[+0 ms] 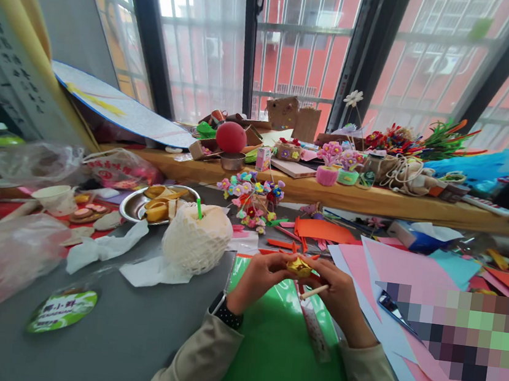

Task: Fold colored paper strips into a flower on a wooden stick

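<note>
While I watch from beside the table (133, 349), dark vertical writing runs down the far-left panel (14, 65), too soft to read. Next, a green-and-white label (64, 312): large characters, blurred. Plastic bag (120, 168): red characters, unclear. Then a steel bowl (128, 209) of peels; a net-wrapped coconut (197, 242), green straw inserted. Left hand (255, 280): thumb and fingers pinching a gold piece (299, 267), held up over the far part of a green sheet (287, 374). Right hand (338, 287): fingertips on the same piece, a pale stick (314, 292) also gripped. Judgement: shaping part done, cupped body formed; finishing probably left. Stick's role undetermined. Below, a printed strip (315, 331), illegible. Far right, loose pink paper (403, 267), unmarked as far as visible.
</note>
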Demonstrator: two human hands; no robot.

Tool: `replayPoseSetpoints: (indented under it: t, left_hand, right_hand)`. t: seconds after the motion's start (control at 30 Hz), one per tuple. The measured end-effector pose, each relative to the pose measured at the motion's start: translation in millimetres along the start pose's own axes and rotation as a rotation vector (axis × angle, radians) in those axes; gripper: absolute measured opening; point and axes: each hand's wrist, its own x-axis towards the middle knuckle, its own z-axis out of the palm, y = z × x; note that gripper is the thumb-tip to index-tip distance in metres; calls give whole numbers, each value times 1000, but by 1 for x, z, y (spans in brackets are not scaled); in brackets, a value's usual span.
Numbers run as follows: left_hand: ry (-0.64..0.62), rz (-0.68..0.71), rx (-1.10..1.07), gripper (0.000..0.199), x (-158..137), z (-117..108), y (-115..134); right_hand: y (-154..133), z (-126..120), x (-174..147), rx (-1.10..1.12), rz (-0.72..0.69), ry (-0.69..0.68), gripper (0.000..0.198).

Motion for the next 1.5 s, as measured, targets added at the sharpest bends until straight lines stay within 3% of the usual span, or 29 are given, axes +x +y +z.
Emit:
replayPoseSetpoints:
  t: [0.23, 0.33, 0.6, 0.83, 1.0, 1.27, 1.5]
  left_hand:
    - [-67, -22, -77, 43, 1, -4, 1]
    - [-87, -7, -51, 44, 1, -6, 2]
    - [-26, -35, -73, 39, 1, -3, -4]
    - [72, 27, 120, 38, 1, 0, -2]
    - [32, 55, 144, 46, 0, 2, -3]
    - [93, 72, 130, 39, 0, 3, -13]
    - [74, -6, 63, 45, 0, 4, -9]
  right_hand:
    - [-2, -2, 1, -31, 57, -13, 47]
    - [-3, -6, 1, 36, 63, 0, 42]
    - [-6, -7, 2, 100, 23, 17, 34]
    - [-4, -1, 2, 53, 17, 23, 35]
    - [-6, 0, 4, 38, 26, 76, 37]
    - [-3, 6, 1, 41, 2, 79, 35]
    - [-2, 7, 1, 29, 29, 68, 36]
